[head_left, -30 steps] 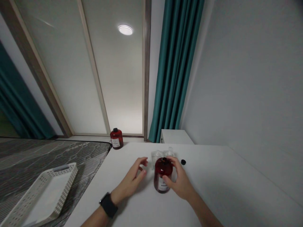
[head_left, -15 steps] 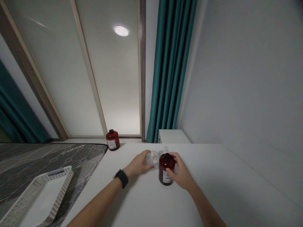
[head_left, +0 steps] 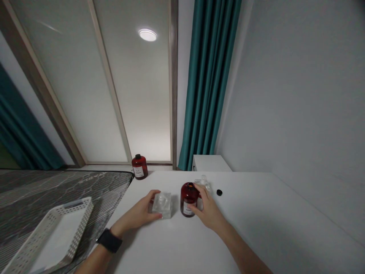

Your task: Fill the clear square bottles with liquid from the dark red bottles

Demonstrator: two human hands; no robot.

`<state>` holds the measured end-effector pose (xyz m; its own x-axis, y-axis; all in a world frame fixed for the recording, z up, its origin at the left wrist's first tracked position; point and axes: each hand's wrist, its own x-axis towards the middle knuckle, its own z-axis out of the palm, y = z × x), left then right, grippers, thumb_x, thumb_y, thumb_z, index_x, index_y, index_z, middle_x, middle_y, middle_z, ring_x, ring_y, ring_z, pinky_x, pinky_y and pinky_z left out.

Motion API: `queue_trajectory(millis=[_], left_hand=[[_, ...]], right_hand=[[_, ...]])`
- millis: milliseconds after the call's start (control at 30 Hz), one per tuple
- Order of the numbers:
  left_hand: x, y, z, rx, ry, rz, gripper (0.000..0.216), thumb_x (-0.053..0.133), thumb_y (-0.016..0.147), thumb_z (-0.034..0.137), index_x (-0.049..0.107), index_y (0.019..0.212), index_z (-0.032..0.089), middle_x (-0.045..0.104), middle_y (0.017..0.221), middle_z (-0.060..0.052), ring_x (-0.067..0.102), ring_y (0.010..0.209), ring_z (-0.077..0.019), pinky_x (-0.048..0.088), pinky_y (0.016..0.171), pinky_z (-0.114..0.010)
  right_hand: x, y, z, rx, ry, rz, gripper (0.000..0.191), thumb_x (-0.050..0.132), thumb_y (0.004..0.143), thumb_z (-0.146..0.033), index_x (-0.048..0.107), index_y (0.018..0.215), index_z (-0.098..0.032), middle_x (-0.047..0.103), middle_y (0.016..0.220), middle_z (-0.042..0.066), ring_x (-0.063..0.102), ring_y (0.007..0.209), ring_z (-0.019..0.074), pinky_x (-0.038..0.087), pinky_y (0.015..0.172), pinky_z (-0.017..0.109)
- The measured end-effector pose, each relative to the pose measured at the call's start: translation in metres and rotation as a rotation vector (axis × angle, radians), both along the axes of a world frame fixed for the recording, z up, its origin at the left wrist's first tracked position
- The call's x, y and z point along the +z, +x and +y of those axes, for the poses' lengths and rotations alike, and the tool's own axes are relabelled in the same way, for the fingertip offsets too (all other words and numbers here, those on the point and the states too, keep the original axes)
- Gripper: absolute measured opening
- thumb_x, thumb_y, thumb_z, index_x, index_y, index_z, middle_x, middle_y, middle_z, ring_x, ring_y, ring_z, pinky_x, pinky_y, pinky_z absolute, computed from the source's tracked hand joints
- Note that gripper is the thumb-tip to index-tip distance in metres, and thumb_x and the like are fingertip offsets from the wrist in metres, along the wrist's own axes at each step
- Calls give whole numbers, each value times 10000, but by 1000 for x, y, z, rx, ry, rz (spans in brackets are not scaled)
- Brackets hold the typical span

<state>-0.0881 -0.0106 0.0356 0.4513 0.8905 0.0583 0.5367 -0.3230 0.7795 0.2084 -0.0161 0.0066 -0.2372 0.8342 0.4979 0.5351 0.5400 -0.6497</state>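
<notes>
My left hand [head_left: 146, 211], with a black watch on the wrist, grips a clear, square-sided glass bottle [head_left: 162, 204] by its left side, low over the white table. Fingers of my right hand [head_left: 205, 207] are wrapped round the right side of a dark red bottle [head_left: 186, 201] that has a white label and an uncapped mouth. Behind my right hand stands another clear glass bottle [head_left: 204, 182], partly hidden by the fingers. A small black cap [head_left: 219, 192] lies on the table to its right.
A second red bottle [head_left: 139, 167], with its black cap on, stands at the table's far left corner. Left of the white table [head_left: 171, 247], a white perforated basket [head_left: 61, 232] rests on a grey patterned surface [head_left: 34, 194]. A white cabinet [head_left: 212, 163] stands beyond the far edge.
My left hand has drawn a clear glass bottle left and nearer, away from the other one. The red bottle in my right hand has shifted slightly left, and the black cap now shows.
</notes>
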Motion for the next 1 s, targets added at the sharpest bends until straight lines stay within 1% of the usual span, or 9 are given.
queue_trajectory(millis=[100, 233, 367, 467, 567, 633, 800, 900, 1000], left_hand=[[-1, 1, -5, -20, -8, 3, 487, 720, 799, 334, 470, 1188, 183, 665, 1135, -82, 641, 1013, -250, 496, 908, -377], [0, 6, -9, -28, 22, 33, 480, 733, 776, 321, 467, 1154, 190, 652, 1119, -76, 621, 1002, -250, 487, 902, -374], [-1, 8, -11, -23, 41, 40, 472, 718, 780, 316, 474, 1163, 189, 650, 1092, -66, 622, 964, -247, 493, 873, -366], [-1, 8, -10, -8, 44, 35, 477, 729, 771, 327, 486, 1156, 187, 656, 1095, -69, 628, 968, -262, 496, 862, -364], [1, 8, -11, 3, 35, 28, 490, 744, 754, 324, 486, 1150, 193, 664, 1100, -76, 629, 980, -272, 497, 878, -377], [2, 9, -11, 3, 30, 26, 487, 741, 753, 318, 486, 1148, 191, 671, 1079, -77, 633, 966, -270, 498, 877, -382], [4, 10, -10, -11, 14, 21, 470, 726, 764, 328, 480, 1142, 197, 667, 1067, -72, 637, 959, -262, 504, 873, -383], [3, 9, -9, -36, 1, 35, 446, 722, 761, 330, 467, 1103, 203, 656, 1042, -53, 629, 947, -245, 503, 861, -370], [3, 9, -11, -61, -20, 65, 441, 730, 749, 333, 454, 1067, 205, 639, 997, -31, 617, 908, -230, 492, 805, -334]], right_hand=[[6, -15, 7, -25, 52, -112, 695, 728, 831, -226, 403, 1445, -207, 555, 1409, 187, 535, 1319, 348, 420, 1096, 593], [12, -27, 14, -47, 95, -208, 752, 747, 825, -238, 380, 1482, -232, 575, 1419, 176, 542, 1318, 361, 411, 1096, 620], [-2, -27, 11, -19, 42, -146, 884, 691, 867, -245, 170, 1581, -256, 437, 1555, 162, 423, 1436, 327, 385, 1149, 575], [-17, -18, 7, 16, 33, -8, 787, 542, 962, -252, 76, 1596, -227, 390, 1582, 173, 379, 1469, 287, 360, 1174, 555], [-25, -3, 9, 71, 1, 103, 589, 364, 1022, -212, 159, 1574, -196, 507, 1490, 183, 524, 1362, 241, 431, 1130, 503], [-23, 5, 13, 85, -49, 53, 537, 366, 1013, -208, 268, 1540, -183, 610, 1379, 174, 619, 1248, 243, 488, 1074, 489], [-13, 14, 20, 30, 22, -61, 501, 435, 975, -213, 419, 1475, -191, 633, 1368, 160, 620, 1248, 266, 486, 1068, 496], [-10, 13, 20, -17, 59, -36, 426, 416, 992, -230, 493, 1409, -193, 709, 1223, 134, 689, 1111, 245, 547, 982, 441], [-7, 12, 17, -43, 91, -18, 364, 393, 998, -234, 558, 1320, -194, 719, 1134, 120, 697, 1021, 238, 564, 915, 413]])
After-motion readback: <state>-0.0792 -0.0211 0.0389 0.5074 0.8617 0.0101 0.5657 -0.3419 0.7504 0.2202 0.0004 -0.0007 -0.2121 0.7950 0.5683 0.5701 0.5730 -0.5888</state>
